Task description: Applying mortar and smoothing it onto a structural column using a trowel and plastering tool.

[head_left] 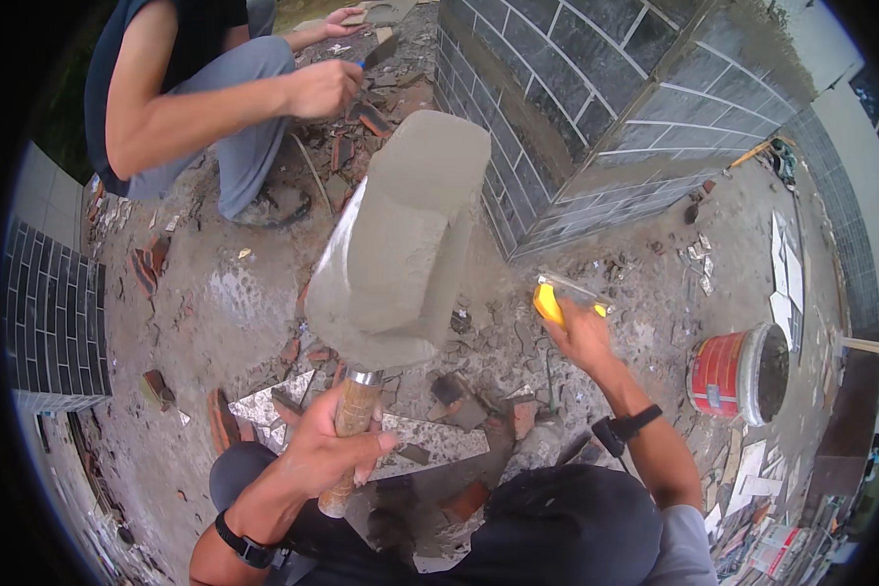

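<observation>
**A:** How are the two grips disposed, viewed from where I stand?

**B:** The left grip (pixel 324 444) is clamped around the wooden handle (pixel 355 412) of a trowel (pixel 363 377). The trowel's blade (pixel 343 237), heaped with grey mortar (pixel 400 244), extends forward of that grip. The right grip (pixel 584 337), farther forward and to the right, is closed on a yellow-handled tool (pixel 549 305); the exact form of its working edge cannot be told.

**A:** And the surroundings?

**B:** Ahead of the right grip rises a dark tiled corner (pixel 518 88). A red bucket (pixel 725 369) stands to that grip's right, apart from it. Beyond the left grip, past the load, a co-worker's hand (pixel 324 90) holds a blue-handled tool (pixel 385 49).

**A:** Where might failure arise?

**B:** Chiefly in the load. The mortar lies thick over nearly the whole blade; were the left grip to roll, it could slide off onto the floor (pixel 215 342). Its weight bears forward of the grip, so a slackened hold could let the far end dip.

**A:** Any secondary hazard?

**B:** A careless sweep of the right grip might scratch the tiles. The speckled slab (pixel 444 442), just right of the left grip, could upset footing if stepped upon.
</observation>
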### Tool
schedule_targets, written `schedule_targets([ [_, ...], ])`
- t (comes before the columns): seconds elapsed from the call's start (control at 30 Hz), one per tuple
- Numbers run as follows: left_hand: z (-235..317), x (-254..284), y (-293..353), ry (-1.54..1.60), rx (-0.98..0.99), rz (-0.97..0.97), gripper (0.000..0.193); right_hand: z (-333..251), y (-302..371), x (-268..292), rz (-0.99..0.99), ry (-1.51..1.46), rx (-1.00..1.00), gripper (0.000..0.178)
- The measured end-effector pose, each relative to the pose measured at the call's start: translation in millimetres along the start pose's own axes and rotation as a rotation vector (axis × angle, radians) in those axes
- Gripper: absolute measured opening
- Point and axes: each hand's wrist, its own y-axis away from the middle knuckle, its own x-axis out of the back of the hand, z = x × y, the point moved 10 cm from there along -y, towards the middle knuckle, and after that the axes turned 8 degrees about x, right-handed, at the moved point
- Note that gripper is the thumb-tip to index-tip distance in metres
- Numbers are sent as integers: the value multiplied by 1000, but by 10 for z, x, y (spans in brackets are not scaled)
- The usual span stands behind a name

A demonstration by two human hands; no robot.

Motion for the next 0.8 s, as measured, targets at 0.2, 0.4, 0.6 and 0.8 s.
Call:
schedule_targets([
  [0.2,-32,95,-22,-14,-5,58,27,247,-473,-619,213,145,68,36],
  [0.4,-59,155,-51,12,-15,80,27,200,-742,-765,257,221,104,33],
  [0.6,-80,134,-105,44,-2,66,27,367,-870,-872,205,214,48,36],
  [0.8,-64,106,-88,27,2,56,27,649,-617,-751,279,202,-99,39],
])
